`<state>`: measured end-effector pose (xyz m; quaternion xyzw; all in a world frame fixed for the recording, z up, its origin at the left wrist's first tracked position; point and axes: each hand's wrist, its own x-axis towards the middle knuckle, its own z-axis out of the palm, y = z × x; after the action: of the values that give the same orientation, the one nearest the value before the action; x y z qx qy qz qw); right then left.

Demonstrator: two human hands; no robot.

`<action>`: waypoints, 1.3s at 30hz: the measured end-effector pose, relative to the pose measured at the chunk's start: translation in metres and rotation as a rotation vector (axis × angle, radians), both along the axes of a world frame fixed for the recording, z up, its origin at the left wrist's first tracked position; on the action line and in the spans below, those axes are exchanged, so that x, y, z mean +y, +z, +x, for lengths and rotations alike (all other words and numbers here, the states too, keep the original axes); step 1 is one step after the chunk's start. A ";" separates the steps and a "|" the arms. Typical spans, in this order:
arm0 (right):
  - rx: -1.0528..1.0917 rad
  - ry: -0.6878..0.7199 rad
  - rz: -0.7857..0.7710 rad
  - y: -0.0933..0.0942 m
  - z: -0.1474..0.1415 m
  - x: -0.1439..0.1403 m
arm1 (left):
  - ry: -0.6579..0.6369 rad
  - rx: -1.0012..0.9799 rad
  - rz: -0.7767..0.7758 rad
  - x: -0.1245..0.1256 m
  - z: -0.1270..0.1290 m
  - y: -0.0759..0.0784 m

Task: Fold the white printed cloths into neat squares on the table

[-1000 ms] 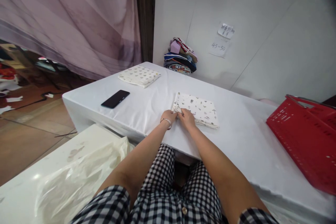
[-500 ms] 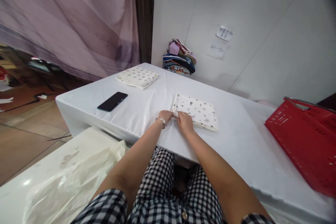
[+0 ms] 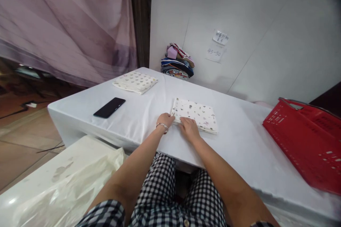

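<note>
A folded white cloth (image 3: 198,113) with small printed motifs lies flat on the white-covered table (image 3: 234,142) in front of me. At its near left corner my left hand (image 3: 164,120), with a bracelet at the wrist, pinches the edge of the cloth. My right hand (image 3: 189,127) rests on the near edge of the same cloth, its fingers stretched over the top layer. Farther back to the left lies a second folded cloth (image 3: 136,82), white with a grey pattern, which neither hand touches.
A black phone (image 3: 109,108) lies left of my hands. On the right stands a red plastic basket (image 3: 306,142). Folded clothes (image 3: 177,62) are piled behind the table by the wall. A lower white surface with a crumpled plastic bag (image 3: 80,188) is at my left.
The cloth's left corner, bunched between my hands before, now lies flatter. My right hand has spread a little over the near edge. The whole view has shifted slightly.
</note>
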<state>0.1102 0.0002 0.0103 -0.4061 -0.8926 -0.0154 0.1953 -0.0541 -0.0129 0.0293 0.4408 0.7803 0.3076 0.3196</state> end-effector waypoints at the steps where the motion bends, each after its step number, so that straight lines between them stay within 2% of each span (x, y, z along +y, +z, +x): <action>1: 0.005 -0.019 0.003 -0.001 0.015 0.000 | 0.003 0.003 -0.024 -0.001 -0.001 0.001; 7: 0.120 -0.260 -0.028 -0.021 0.128 -0.004 | -0.024 0.089 -0.045 -0.004 -0.003 -0.002; 10: 0.279 -0.331 -0.150 -0.028 0.153 -0.004 | 0.002 0.145 -0.031 0.001 -0.004 -0.006; 14: 0.537 -0.525 -0.338 -0.021 0.149 0.009 | -0.047 0.144 -0.030 0.015 -0.009 -0.012; 17: 0.643 -0.598 -0.495 -0.011 0.144 0.023 | -0.089 0.104 -0.037 0.021 -0.012 -0.014; 19: 0.674 -0.623 -0.564 -0.007 0.146 0.025 | -0.092 0.089 -0.041 0.016 -0.012 -0.014; 22: 0.652 -0.576 -0.569 -0.012 0.154 0.011 | -0.096 0.059 -0.063 -0.003 -0.015 -0.014; 27: 0.523 -0.434 -0.452 -0.027 0.170 -0.031 | -0.079 0.023 -0.084 -0.033 -0.026 -0.009; 29: 0.442 -0.438 -0.399 -0.024 0.168 -0.039 | -0.095 0.128 -0.038 -0.037 -0.024 -0.003; 31: 0.373 -0.439 -0.302 -0.015 0.159 -0.043 | -0.104 0.345 0.058 -0.040 -0.013 0.004; 33: 0.331 -0.370 -0.192 -0.003 0.142 -0.043 | -0.126 0.597 0.194 -0.041 0.006 0.010; 36: 0.280 -0.199 -0.133 0.012 0.109 -0.036 | -0.331 0.820 0.376 -0.035 0.036 0.010; 37: 0.244 -0.172 -0.149 0.015 0.099 -0.032 | -0.412 0.845 0.389 -0.031 0.043 0.007; 39: 0.130 -0.197 -0.245 0.017 0.085 -0.020 | -0.510 0.851 0.313 -0.019 0.048 0.000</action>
<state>0.1954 -0.0198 0.0271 -0.5125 -0.8293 0.1007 0.1989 -0.0066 -0.0323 0.0292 0.7454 0.6538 0.1265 -0.0311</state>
